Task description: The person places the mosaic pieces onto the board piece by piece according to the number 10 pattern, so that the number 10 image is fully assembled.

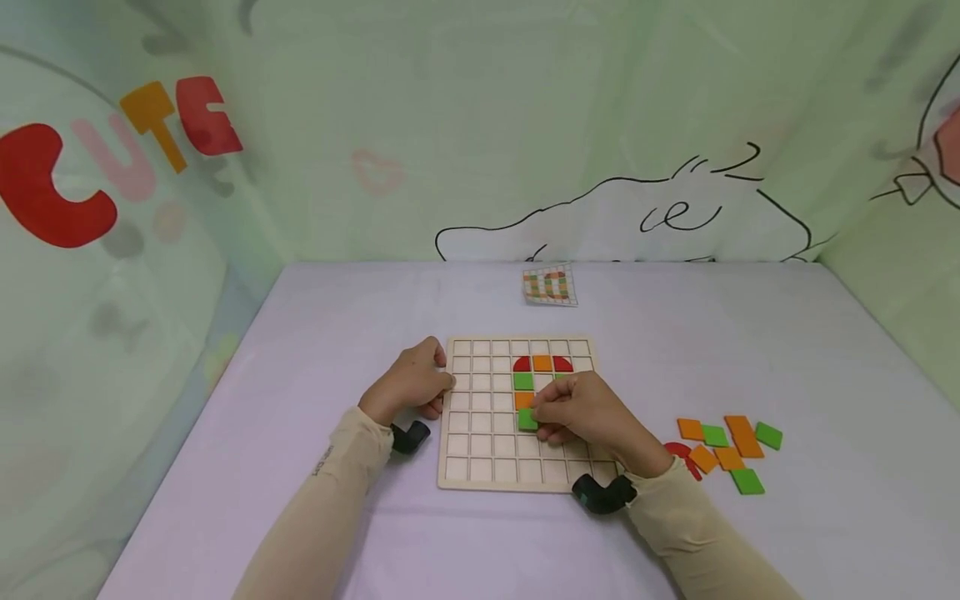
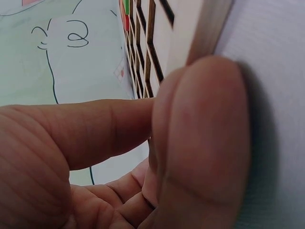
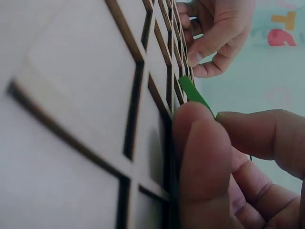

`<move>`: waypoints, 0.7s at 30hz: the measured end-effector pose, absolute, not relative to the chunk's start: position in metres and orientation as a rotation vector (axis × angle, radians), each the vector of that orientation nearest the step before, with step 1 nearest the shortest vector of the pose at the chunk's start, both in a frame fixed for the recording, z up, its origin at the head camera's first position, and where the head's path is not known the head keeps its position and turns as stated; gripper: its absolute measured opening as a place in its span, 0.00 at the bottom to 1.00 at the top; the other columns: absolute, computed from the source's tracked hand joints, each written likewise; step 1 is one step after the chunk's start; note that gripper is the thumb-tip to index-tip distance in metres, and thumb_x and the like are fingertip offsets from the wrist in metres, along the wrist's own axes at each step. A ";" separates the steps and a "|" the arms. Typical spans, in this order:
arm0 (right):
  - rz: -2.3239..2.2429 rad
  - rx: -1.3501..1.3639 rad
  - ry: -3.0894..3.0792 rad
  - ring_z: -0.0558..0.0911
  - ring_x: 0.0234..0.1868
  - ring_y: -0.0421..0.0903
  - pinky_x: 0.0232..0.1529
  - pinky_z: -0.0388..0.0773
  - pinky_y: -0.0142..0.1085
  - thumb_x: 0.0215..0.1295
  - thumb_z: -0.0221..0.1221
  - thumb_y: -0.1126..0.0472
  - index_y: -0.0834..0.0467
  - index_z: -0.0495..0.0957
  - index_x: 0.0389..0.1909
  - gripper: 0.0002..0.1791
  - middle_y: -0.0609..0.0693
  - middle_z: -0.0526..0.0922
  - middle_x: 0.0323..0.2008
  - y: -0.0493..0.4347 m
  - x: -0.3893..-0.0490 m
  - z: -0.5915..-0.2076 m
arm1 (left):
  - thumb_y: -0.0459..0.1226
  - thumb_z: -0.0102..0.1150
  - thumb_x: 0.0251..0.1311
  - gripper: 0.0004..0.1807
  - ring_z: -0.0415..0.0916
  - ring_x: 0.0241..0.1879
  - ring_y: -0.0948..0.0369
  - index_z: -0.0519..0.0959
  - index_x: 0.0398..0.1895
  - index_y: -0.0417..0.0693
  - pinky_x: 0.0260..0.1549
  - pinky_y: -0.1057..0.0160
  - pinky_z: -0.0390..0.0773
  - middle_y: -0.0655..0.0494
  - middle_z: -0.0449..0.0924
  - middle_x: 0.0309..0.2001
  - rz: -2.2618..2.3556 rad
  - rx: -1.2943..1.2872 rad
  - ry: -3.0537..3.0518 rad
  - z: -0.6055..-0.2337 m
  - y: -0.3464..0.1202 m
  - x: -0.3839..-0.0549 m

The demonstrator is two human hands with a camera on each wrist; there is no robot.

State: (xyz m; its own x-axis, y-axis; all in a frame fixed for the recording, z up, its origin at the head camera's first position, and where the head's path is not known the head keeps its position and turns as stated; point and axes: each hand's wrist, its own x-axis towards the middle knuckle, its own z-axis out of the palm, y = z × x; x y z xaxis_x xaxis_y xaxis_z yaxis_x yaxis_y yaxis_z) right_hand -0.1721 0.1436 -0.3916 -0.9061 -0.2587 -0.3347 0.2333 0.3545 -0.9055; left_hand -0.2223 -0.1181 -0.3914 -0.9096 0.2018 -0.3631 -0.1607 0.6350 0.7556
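A wooden grid board [image 1: 480, 485] lies flat on the table, marked off into square cells. At its left edge my left hand [image 1: 412, 379] holds the rim between thumb and fingers; the thumb [image 2: 109, 124] lies against the grid side in the left wrist view. My right hand [image 1: 592, 417] pinches a green square tile [image 1: 527, 419] between thumb and fingertips, over the cell below an orange tile [image 1: 523, 401]. In the right wrist view this green tile [image 3: 194, 94] stands tilted to the grid. Red curved tiles [image 1: 522, 364], an orange tile [image 1: 542, 363] and a green tile [image 1: 522, 382] sit in upper cells.
Right of the board lie loose orange tiles [image 1: 743, 437], green tiles [image 1: 747, 481] and a red arched piece [image 1: 678, 450], partly behind my right wrist. A patterned card [image 1: 550, 286] lies beyond the board. Printed cloth walls [image 1: 375, 125] enclose the table.
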 end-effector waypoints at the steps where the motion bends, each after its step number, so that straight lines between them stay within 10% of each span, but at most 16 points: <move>1: -1.572 -0.022 2.202 0.86 0.25 0.44 0.28 0.87 0.34 0.66 0.66 0.68 0.69 0.84 0.40 0.07 0.55 0.87 0.27 0.143 -0.172 -0.391 | 0.30 0.56 0.71 0.10 0.77 0.15 0.58 0.67 0.49 0.41 0.17 0.63 0.84 0.46 0.79 0.21 1.185 0.034 2.442 -0.391 -0.118 -0.222; 21: -1.537 -0.041 2.261 0.84 0.25 0.44 0.28 0.87 0.34 0.64 0.66 0.70 0.67 0.83 0.39 0.05 0.55 0.85 0.29 0.140 -0.168 -0.391 | 0.29 0.56 0.70 0.11 0.77 0.15 0.58 0.67 0.49 0.41 0.17 0.62 0.84 0.46 0.78 0.22 1.206 0.006 2.428 -0.389 -0.118 -0.222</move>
State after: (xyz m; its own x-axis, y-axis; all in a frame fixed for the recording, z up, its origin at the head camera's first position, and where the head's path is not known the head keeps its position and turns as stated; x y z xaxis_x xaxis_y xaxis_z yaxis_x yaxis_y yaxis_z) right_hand -0.1677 0.1396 -0.3914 -0.9177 -0.2464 -0.3117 0.1991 0.3937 -0.8974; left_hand -0.2216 -0.1178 -0.3894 -0.9089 0.1895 -0.3715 -0.1816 0.6222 0.7615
